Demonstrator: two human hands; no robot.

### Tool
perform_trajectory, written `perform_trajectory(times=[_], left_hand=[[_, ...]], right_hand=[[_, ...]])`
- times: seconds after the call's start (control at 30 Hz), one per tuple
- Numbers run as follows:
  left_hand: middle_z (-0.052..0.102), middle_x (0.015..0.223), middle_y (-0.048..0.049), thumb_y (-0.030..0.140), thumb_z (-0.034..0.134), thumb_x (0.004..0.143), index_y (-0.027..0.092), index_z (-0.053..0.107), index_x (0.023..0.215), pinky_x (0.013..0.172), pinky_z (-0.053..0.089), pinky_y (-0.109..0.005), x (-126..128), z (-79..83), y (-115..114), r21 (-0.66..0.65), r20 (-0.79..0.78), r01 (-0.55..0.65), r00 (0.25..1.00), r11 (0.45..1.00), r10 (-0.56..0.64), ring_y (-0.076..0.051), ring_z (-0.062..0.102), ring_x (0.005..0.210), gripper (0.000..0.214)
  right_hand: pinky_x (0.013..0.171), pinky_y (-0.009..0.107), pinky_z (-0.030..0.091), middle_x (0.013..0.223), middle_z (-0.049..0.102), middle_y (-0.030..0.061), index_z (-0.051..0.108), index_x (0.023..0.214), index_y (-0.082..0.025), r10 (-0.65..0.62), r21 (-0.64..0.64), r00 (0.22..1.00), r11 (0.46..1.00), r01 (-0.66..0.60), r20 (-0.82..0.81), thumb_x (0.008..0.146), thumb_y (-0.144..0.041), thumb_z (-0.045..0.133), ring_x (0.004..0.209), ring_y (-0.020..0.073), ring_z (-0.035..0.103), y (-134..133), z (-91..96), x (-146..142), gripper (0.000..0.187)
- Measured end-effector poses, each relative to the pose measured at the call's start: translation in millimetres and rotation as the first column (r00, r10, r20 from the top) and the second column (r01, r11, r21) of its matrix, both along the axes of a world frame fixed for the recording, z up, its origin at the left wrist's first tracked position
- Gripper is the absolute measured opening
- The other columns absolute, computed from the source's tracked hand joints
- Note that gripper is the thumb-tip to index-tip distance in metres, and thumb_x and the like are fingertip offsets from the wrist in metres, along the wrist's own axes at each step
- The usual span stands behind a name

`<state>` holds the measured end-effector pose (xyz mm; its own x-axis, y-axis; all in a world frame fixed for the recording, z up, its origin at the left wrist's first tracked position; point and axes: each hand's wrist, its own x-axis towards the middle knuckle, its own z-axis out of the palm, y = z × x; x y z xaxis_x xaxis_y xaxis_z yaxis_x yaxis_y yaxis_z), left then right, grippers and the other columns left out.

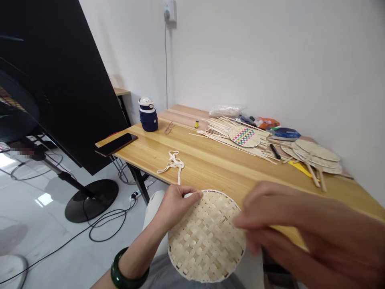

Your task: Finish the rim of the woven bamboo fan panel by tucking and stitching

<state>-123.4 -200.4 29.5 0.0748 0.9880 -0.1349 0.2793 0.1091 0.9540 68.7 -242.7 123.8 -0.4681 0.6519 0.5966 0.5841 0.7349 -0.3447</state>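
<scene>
A round woven bamboo disc [206, 237] with a white edging lies over my lap, just in front of the table's near edge. My left hand [176, 204], with a green bangle [128, 275] on the wrist, pinches the disc's upper left rim. My right hand [270, 224] is close to the camera and smeared by motion. It sits at the disc's right edge with fingers bent, and whether it grips anything is unclear.
The wooden table [216, 160] carries a white cord [173, 163], a black phone [117, 143], a navy container [148, 114], bamboo strips [222, 130], a coloured woven disc [244, 136] and finished fans [314, 156]. A black stand base [92, 198] and cables lie on the floor at left.
</scene>
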Motion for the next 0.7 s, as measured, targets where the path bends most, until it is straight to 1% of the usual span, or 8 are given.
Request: perform_trajectory(times=[0.1,0.17,0.3,0.37,0.43,0.5,0.6,0.7], left_hand=[[0.065,0.058,0.0017,0.026,0.056,0.073,0.013,0.071,0.061,0.051,0.039,-0.019,1.3,-3.8,0.0,0.014,0.058,0.047,0.997,0.999,-0.047,-0.015,0.057,0.06,0.024],[0.066,0.061,0.0015,0.024,0.057,0.073,0.013,0.071,0.06,0.054,0.04,-0.02,0.1,-6.2,0.5,0.032,0.085,0.077,0.993,0.996,-0.08,-0.016,0.059,0.063,0.022],[0.07,0.066,-0.0012,0.032,0.062,0.075,0.014,0.073,0.065,0.058,0.042,-0.021,-5.3,-6.6,0.2,0.001,0.116,0.116,0.987,0.993,-0.116,-0.015,0.059,0.064,0.022],[0.072,0.07,-0.0018,0.034,0.065,0.075,0.014,0.075,0.068,0.06,0.042,-0.021,-7.4,-4.8,-1.4,-0.006,0.121,0.125,0.985,0.992,-0.124,-0.015,0.06,0.066,0.023],[0.074,0.074,-0.0023,0.034,0.066,0.076,0.015,0.076,0.072,0.061,0.043,-0.021,-8.0,-3.0,-4.1,0.013,0.105,0.127,0.986,0.992,-0.128,-0.016,0.062,0.069,0.022],[0.075,0.075,-0.0023,0.033,0.065,0.078,0.015,0.077,0.075,0.061,0.043,-0.021,-7.0,-1.5,-7.9,0.037,0.072,0.137,0.988,0.99,-0.139,-0.016,0.063,0.07,0.022],[0.076,0.074,-0.0013,0.032,0.063,0.081,0.016,0.078,0.078,0.058,0.043,-0.02,-4.1,-0.2,-14.8,0.085,0.018,0.182,0.983,0.98,-0.184,-0.016,0.064,0.068,0.023],[0.076,0.073,0.0002,0.029,0.062,0.083,0.017,0.078,0.08,0.057,0.043,-0.019,-1.8,0.9,-21.1,0.164,-0.046,0.236,0.972,0.958,-0.232,-0.015,0.065,0.067,0.021]], right_hand=[[0.068,0.016,0.049,0.081,0.069,-0.0069,0.068,0.097,-0.03,0.329,-0.282,0.944,0.91,-0.304,0.042,0.09,-0.014,0.057,0.073,0.007,0.063,16.6,6.5,-26.7,0.02],[0.078,0.018,0.048,0.094,0.071,-0.0065,0.067,0.101,-0.029,0.378,-0.287,0.913,0.901,-0.325,0.154,0.089,-0.01,0.056,0.085,0.008,0.064,30.7,4.9,-31.8,0.026],[0.082,0.03,0.047,0.103,0.071,0.0041,0.069,0.103,-0.021,0.017,-0.094,0.979,0.996,0.002,0.202,0.09,-0.022,0.055,0.095,0.0187,0.064,58.9,-5.5,-13.3,0.019],[0.07,0.03,0.047,0.09,0.072,0.0054,0.07,0.09,-0.019,-0.152,-0.243,0.974,0.951,0.191,0.168,0.091,-0.032,0.051,0.08,0.0188,0.065,68.9,-14.4,1.1,0.023],[0.061,0.029,0.045,0.078,0.069,0.0053,0.068,0.077,-0.018,-0.129,-0.537,0.978,0.82,0.199,0.165,0.09,-0.04,0.047,0.067,0.0173,0.061,73.7,-26.6,11.6,0.034],[0.061,0.028,0.043,0.074,0.066,0.0053,0.067,0.074,-0.016,-0.032,-0.781,0.995,0.617,0.098,0.099,0.089,-0.046,0.045,0.066,0.0165,0.057,73.0,-40.4,15.5,0.04],[0.061,0.025,0.037,0.07,0.059,0.0018,0.064,0.071,-0.015,-0.006,-0.924,0.998,0.38,-0.05,-0.057,0.085,-0.047,0.051,0.065,0.0133,0.05,66.0,-55.4,11.0,0.037],[0.059,0.023,0.032,0.066,0.053,-0.0016,0.062,0.069,-0.015,-0.046,-0.952,0.985,0.269,-0.148,-0.166,0.08,-0.043,0.061,0.063,0.0105,0.043,59.5,-59.4,4.1,0.031]])
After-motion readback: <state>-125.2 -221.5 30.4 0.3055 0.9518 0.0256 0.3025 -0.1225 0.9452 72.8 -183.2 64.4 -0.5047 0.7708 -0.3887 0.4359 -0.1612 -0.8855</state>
